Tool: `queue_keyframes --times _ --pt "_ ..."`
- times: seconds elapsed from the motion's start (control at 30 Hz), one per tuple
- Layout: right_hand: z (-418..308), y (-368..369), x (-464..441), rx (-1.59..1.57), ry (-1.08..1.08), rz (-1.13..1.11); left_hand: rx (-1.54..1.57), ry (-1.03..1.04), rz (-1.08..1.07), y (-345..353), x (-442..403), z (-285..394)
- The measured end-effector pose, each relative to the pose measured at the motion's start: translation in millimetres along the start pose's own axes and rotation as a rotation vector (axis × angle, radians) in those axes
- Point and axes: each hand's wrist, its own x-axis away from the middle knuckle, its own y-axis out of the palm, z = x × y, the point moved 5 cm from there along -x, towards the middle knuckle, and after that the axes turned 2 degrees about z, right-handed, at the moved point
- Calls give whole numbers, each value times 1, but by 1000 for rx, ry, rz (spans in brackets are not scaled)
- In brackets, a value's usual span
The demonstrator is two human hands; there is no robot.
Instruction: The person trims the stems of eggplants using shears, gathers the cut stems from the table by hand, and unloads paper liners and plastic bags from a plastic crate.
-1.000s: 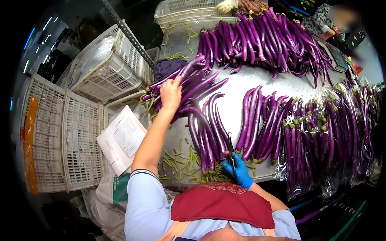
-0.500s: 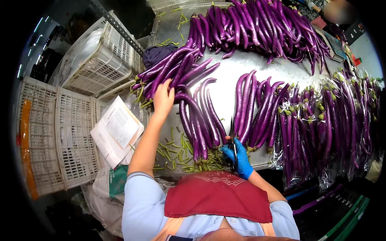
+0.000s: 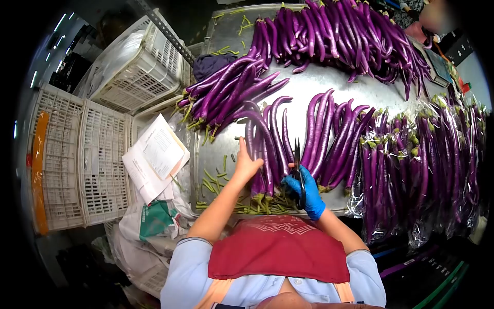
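Note:
My left hand (image 3: 247, 162) is bare, its index finger and thumb spread apart. It rests against the left side of a small row of eggplants (image 3: 269, 149), long and purple with stem ends toward me. The leftmost one looks blurred. My right hand (image 3: 307, 193), in a blue glove, grips black scissors (image 3: 297, 154) with the blades pointing away from me. Right of the scissors lies another group of eggplants (image 3: 320, 135). A loose pile of eggplants (image 3: 226, 95) is beyond my left hand. Cut green stems (image 3: 257, 207) are strewn near the table's front edge.
A large heap of eggplants (image 3: 334, 38) covers the far side of the metal table (image 3: 211, 154). Bagged eggplants (image 3: 419, 170) are at the right. White crates (image 3: 105, 159) and papers (image 3: 157, 154) stand left. Another person (image 3: 437, 18) is partly visible at the far right.
My left hand has come away from the loose pile, toward me and right, to the row of eggplants. My right hand keeps hold of the scissors. The view has shifted slightly.

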Motion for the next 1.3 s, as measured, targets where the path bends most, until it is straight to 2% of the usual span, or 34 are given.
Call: queue_keyframes --times 0.07,0.1,0.13,0.2,0.27,0.33,0.37,0.53,0.6,0.67,0.73,0.8,0.83,0.93,1.0,1.07,1.23,1.3 --pt "-13 -3 2 -6 46 -14 544 -324 -298 -8 8 25" --pt "-11 -9 -1 38 35 3 753 -437 -316 -11 9 15" --pt "-10 -11 -2 8 51 -5 878 -589 -325 -17 13 7" --pt "-9 -13 -3 -53 79 -21 1132 -730 -552 -23 19 -6" --pt "-8 -13 -1 -20 76 -50 1309 -637 -658 -35 34 5" --pt "-5 -9 0 8 65 -85 1391 -667 -699 -46 45 13" --pt "0 -8 1 16 121 -138 1394 -642 -691 -48 47 13" --pt "-10 18 -36 287 -137 -182 1370 -534 -648 -44 52 3" --pt "-28 30 -58 392 41 -231 1393 -516 -674 -42 55 4" --pt "-38 42 -81 493 -97 -234 1412 -486 -698 -41 57 9" --pt "-15 55 -101 481 -18 -413 1433 -449 -704 -44 63 18" --pt "-8 66 -95 442 -74 -486 1388 -382 -660 -50 65 24" --pt "-12 72 -87 362 -33 -496 1332 -346 -619 -55 65 28" --pt "-26 97 -78 233 -78 -482 1141 -259 -427 -69 61 26" --pt "-44 113 -62 130 -21 -466 1085 -196 -356 -72 63 40" --pt "-46 120 -55 182 -110 -432 1072 -89 -314 -71 62 57" --pt "-42 125 -41 121 -182 -360 1194 -44 -447 -70 62 69" --pt "-36 126 -40 100 -252 -342 1283 -96 -414 -67 65 72"
